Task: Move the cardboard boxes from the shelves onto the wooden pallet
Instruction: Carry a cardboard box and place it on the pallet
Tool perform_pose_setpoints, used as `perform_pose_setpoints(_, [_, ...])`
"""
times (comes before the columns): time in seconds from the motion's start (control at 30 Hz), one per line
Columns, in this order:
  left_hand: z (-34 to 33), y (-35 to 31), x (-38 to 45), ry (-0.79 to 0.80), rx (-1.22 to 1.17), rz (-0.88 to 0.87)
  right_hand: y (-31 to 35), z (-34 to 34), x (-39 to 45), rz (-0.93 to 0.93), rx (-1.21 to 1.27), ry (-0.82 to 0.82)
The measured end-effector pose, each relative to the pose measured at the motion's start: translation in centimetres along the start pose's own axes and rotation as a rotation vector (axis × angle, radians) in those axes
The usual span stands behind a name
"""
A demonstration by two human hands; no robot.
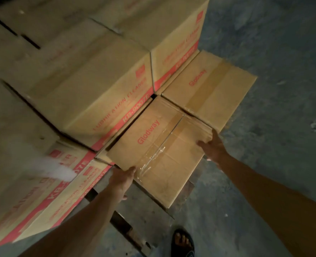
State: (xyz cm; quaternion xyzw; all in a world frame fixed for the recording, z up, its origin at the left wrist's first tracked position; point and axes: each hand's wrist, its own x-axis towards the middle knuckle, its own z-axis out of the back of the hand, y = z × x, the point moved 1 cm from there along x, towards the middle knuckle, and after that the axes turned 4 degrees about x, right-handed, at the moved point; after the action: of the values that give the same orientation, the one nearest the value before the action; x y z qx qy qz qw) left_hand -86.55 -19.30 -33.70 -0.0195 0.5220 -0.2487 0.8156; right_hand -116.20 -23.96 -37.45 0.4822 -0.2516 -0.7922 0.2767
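A tape-sealed cardboard box (164,151) printed "Glodway" lies low at the near corner of the wooden pallet (138,210), tilted slightly. My left hand (121,181) grips its near left corner, thumb on top and fingers under the edge. At the box's right edge, my right hand (213,147) holds on with the thumb lying over the top. A second Glodway box (214,86) lies flat just behind it, touching it.
Taller boxes with red print stand stacked behind (97,86), at the back (177,34) and to the left (51,191). Bare concrete floor (283,89) spreads to the right. My foot in a black sandal (183,242) stands near the pallet's front edge.
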Motion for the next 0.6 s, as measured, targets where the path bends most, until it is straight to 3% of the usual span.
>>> perform_pose_setpoints(0.23, [9.3, -1.8, -7.2, 0.054, -0.048, -0.333, 11.2, -1.7, -13.1, 0.111, 0.081, 0.231])
perform_pose_setpoints(0.37, [19.7, -1.3, -15.3, 0.044, -0.154, -0.480, 19.8, -2.8, -25.1, 0.238, -0.004, 0.361])
perform_pose_setpoints(0.6, [40.2, 6.6, -26.2, -0.193, -0.013, -0.652, 30.6, -8.5, -44.7, 0.585, -0.307, 0.485])
